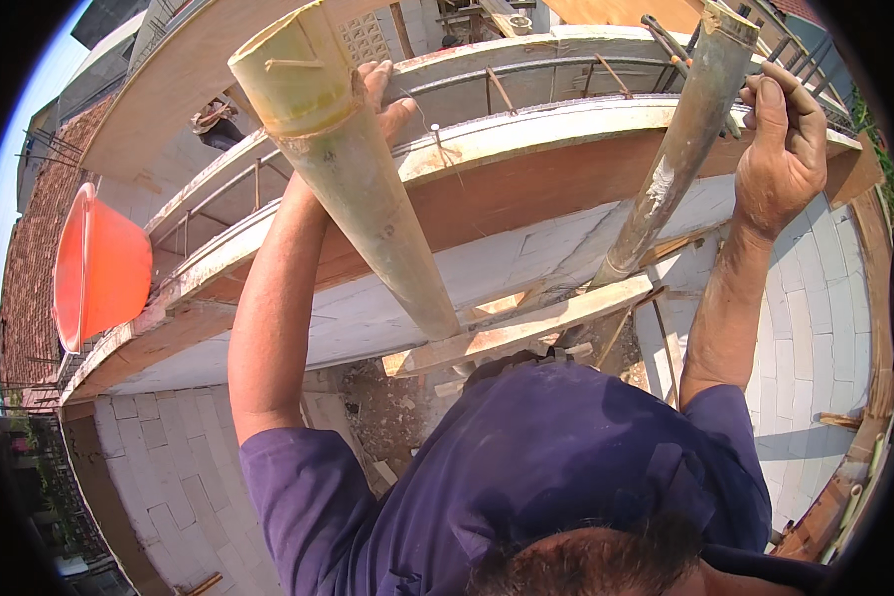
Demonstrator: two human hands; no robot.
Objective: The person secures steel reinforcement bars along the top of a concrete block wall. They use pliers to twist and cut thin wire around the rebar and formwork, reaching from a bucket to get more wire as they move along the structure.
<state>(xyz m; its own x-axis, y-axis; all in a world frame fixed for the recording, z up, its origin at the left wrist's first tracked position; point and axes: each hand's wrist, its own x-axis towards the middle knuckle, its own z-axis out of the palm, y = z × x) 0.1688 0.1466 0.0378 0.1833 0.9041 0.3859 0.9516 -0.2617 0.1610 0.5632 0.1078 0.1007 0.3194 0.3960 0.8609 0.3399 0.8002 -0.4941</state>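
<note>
My left hand (392,104) reaches behind a thick bamboo pole (368,189), its fingers stretched out over the top edge of the wooden formwork (526,124). The pole hides part of that wrist. My right hand (787,149) is raised beside a second, greyer bamboo pole (666,184), fingers curled in. A dark tool with orange parts (679,64) shows behind this pole, close to my right fingers. Whether the hand grips it is hidden. A nail (435,129) with thin wire around it stands in the near board, between the poles. Steel rebar (566,68) runs inside the formwork.
An orange-red plastic basin (109,268) leans at the left end of the formwork. Below lies a wooden beam (536,323) at the feet of both poles. White block walls (815,328) stand at the sides. Another person (219,124) is partly visible beyond the formwork.
</note>
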